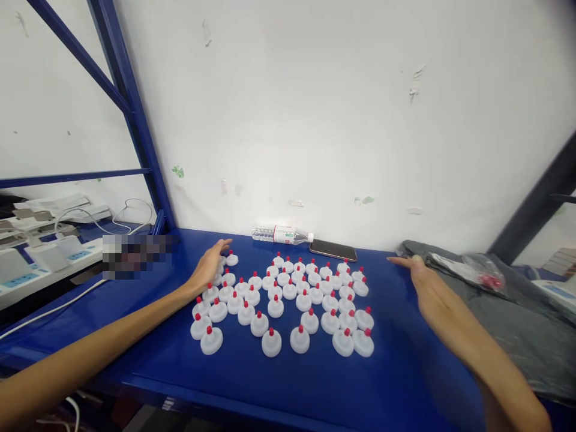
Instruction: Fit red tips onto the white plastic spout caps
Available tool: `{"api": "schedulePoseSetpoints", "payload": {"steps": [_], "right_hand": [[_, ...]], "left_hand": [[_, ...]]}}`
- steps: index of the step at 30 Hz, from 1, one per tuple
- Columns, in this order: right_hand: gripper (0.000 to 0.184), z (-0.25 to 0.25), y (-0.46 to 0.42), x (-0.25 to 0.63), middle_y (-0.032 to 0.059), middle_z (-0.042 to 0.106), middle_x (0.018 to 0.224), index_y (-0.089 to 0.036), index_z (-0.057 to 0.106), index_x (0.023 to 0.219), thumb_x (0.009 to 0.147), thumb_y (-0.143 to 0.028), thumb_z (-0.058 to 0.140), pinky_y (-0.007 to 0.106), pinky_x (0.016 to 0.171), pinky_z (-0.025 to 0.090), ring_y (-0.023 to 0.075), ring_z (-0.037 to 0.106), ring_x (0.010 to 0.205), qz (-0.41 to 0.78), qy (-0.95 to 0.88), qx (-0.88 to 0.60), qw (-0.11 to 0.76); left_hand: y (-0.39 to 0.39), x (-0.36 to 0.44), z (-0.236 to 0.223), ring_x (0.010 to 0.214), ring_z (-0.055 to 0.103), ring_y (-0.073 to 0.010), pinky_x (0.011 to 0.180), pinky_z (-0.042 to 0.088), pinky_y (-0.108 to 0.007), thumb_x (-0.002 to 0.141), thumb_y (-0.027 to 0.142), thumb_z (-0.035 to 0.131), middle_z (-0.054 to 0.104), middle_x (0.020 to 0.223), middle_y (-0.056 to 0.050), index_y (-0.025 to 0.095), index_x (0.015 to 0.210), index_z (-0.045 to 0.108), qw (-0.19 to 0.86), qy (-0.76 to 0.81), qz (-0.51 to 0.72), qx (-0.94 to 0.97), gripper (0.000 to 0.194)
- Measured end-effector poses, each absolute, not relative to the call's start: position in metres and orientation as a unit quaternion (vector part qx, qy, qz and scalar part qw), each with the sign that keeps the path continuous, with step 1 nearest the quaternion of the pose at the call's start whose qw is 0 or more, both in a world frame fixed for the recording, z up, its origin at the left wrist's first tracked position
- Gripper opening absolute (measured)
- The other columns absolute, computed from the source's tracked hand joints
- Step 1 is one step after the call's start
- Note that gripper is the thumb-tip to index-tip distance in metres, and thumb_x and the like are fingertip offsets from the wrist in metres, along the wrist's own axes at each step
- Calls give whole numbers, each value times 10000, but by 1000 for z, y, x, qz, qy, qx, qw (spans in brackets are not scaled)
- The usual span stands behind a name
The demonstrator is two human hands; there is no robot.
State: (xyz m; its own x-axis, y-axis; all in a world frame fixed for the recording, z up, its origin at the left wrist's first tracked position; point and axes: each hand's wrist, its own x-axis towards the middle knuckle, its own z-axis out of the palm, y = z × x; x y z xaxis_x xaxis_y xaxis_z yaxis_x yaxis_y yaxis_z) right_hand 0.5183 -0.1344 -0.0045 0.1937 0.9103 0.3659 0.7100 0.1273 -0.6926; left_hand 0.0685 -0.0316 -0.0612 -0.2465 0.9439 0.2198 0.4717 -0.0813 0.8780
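Many white round caps with small red tips [276, 307] stand upright in a loose group on the blue tabletop [288, 384]. My left hand [207, 267] is at the left edge of the group, fingers stretched forward and holding nothing. It is right beside the leftmost caps and partly hides a few; whether it touches them I cannot tell. On the other side, my right hand [418, 273] is apart from the caps, near a dark grey plastic bag. It is seen edge-on, with a finger stretched out to the left and nothing held.
A clear plastic bottle [281, 234] lies on its side by the wall, next to a dark phone [333, 249]. The grey plastic bag [490, 324] covers the right end. Power strips [49, 264] with chargers and white cables are at left, near a blue metal frame [135, 114].
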Motion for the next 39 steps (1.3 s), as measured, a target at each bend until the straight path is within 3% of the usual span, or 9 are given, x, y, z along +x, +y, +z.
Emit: {"api": "schedulePoseSetpoints", "payload": {"steps": [7, 12, 14, 16, 18, 21, 27, 31, 39], "right_hand": [[680, -12, -130, 523, 65, 550, 1510, -257, 601, 1373, 1002, -670, 208, 502, 1217, 319, 314, 451, 1434, 128, -637, -649, 395], [572, -48, -118, 538, 99, 622, 1436, -214, 632, 1343, 972, -566, 375, 503, 1194, 366, 312, 501, 1400, 95, -702, -643, 290], [545, -61, -115, 546, 111, 637, 1417, -193, 632, 1350, 937, -465, 403, 502, 1174, 399, 309, 528, 1380, 99, -720, -643, 240], [547, -67, -113, 553, 110, 644, 1409, -186, 636, 1352, 913, -405, 395, 493, 1162, 417, 300, 555, 1357, 101, -730, -643, 208], [543, -66, -114, 557, 88, 666, 1383, -203, 648, 1342, 915, -399, 376, 478, 1139, 448, 293, 606, 1303, 111, -733, -641, 197], [512, -59, -116, 561, 45, 728, 1290, -261, 681, 1294, 918, -454, 392, 477, 1081, 507, 308, 681, 1197, 121, -724, -647, 206], [537, -59, -113, 563, 32, 731, 1283, -271, 696, 1267, 901, -537, 406, 485, 1092, 495, 319, 677, 1201, 138, -724, -647, 198], [551, -61, -112, 563, 22, 735, 1276, -291, 701, 1260, 900, -585, 406, 482, 1101, 485, 323, 677, 1200, 142, -724, -645, 199], [517, -58, -115, 559, 26, 768, 1204, -311, 736, 1188, 866, -632, 490, 466, 1019, 554, 346, 714, 1127, 125, -719, -648, 218]], "left_hand": [[-14, 113, -56, 1315, 567, -293, 1110, 399, -427, 950, 626, 277, 682, 1342, -143, 166, 1358, 642, 290, 585, 486, 581, 715], [9, 94, -31, 1110, 674, -291, 952, 508, -392, 914, 592, 97, 753, 1144, -173, 72, 1252, 667, 266, 607, 500, 557, 842], [18, 77, -24, 1036, 677, -291, 913, 509, -383, 907, 549, 97, 756, 1077, -171, 86, 1104, 705, 220, 633, 501, 548, 789], [24, 61, -23, 994, 658, -306, 908, 485, -385, 888, 512, 219, 752, 939, -151, 138, 885, 710, 165, 660, 489, 546, 617], [25, 50, -28, 940, 645, -323, 897, 460, -395, 852, 471, 341, 706, 750, -119, 190, 688, 657, 125, 680, 461, 556, 453], [24, 44, -32, 822, 643, -317, 821, 453, -391, 843, 432, 389, 611, 579, -82, 225, 560, 576, 107, 693, 409, 583, 397], [-5, 25, 6, 465, 575, -211, 493, 404, -302, 681, 505, 717, 608, 488, -40, 195, 561, 643, 242, 665, 220, 671, 341], [-32, 7, 26, 546, 683, -215, 446, 399, -232, 577, 492, 855, 757, 715, -55, 225, 861, 737, 427, 584, -5, 691, 407], [-29, 18, 16, 627, 701, -206, 555, 535, -267, 597, 460, 859, 758, 712, -44, 211, 796, 773, 418, 554, 23, 720, 330]]}}
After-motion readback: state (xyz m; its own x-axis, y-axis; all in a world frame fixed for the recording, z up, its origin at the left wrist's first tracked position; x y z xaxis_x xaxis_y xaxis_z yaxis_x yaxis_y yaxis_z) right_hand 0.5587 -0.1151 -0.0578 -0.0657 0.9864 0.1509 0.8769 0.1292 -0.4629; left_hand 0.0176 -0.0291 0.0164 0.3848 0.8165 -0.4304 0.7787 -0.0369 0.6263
